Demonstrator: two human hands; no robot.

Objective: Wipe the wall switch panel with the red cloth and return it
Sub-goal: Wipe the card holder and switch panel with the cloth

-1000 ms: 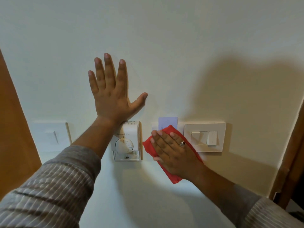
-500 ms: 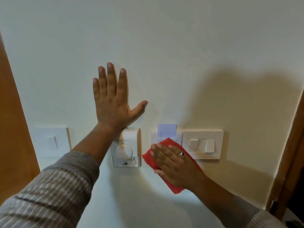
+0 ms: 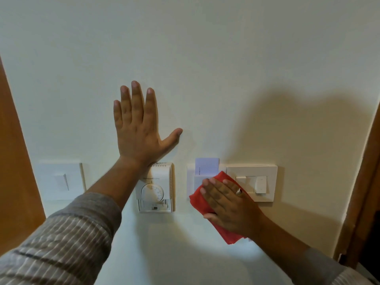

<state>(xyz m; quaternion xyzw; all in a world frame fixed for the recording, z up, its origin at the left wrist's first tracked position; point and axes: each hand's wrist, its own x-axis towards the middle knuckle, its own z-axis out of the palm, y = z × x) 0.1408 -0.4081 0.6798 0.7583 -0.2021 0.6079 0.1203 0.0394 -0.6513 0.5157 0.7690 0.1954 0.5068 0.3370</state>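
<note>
A white wall switch panel (image 3: 265, 183) with two rockers is set in the cream wall at the right. Just left of it is a white key-card holder (image 3: 191, 173) with a pale card (image 3: 206, 166) standing in its slot. My right hand (image 3: 228, 204) lies flat over the red cloth (image 3: 198, 201) and presses it to the wall, covering the holder's lower part and the panel's lower left corner. My left hand (image 3: 137, 128) is spread flat on the bare wall above a thermostat, holding nothing.
A white dial thermostat (image 3: 158, 192) hangs under my left wrist. Further left is a single white switch plate (image 3: 61, 181). Wooden door frames border the wall at the left edge (image 3: 14, 161) and the right edge (image 3: 364, 182).
My right hand and the red cloth have slid slightly right and down, baring more of the card holder and reaching the switch panel's corner. The view has tilted up; my left hand stays on the wall.
</note>
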